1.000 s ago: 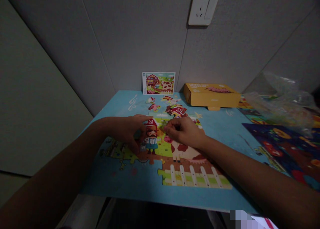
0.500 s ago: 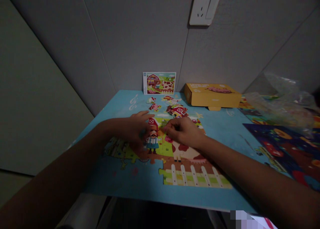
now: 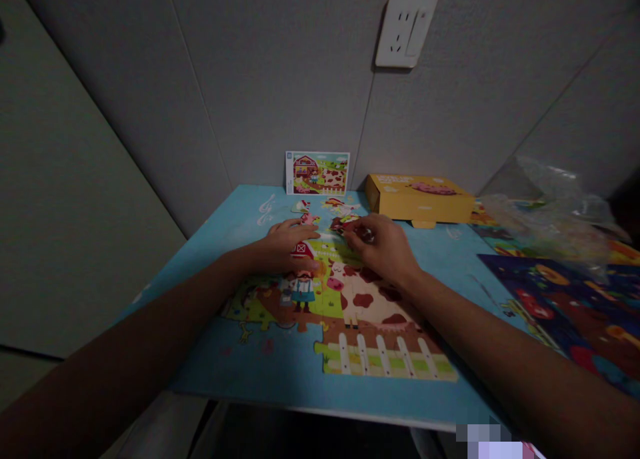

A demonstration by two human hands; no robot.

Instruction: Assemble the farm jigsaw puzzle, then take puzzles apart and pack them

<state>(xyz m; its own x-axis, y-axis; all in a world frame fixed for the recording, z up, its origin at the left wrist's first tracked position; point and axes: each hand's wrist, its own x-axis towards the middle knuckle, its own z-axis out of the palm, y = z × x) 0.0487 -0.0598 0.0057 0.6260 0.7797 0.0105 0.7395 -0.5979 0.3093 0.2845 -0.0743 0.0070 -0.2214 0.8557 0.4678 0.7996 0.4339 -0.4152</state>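
So the loose pieces (image 3: 338, 223) are lying at the fingertips of the right hand (image 3: 387, 249), just beyond the puzzle (image 3: 364, 300) on the desk (image 3: 440, 259). That hand is sitting nearer than the left hand (image 3: 281, 249), which is resting spread over the puzzle, seemingly grasping nothing. The right grip is curling inward; can't tell if it's pinching one. They're showing dark brown and green, no clear long axis.

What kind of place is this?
Probably a home or small playroom corner, set up for puzzles: a low-looking blue table against a paneled wall with a socket plate, a partly assembled farm puzzle, and a picture card leaning upright behind it.
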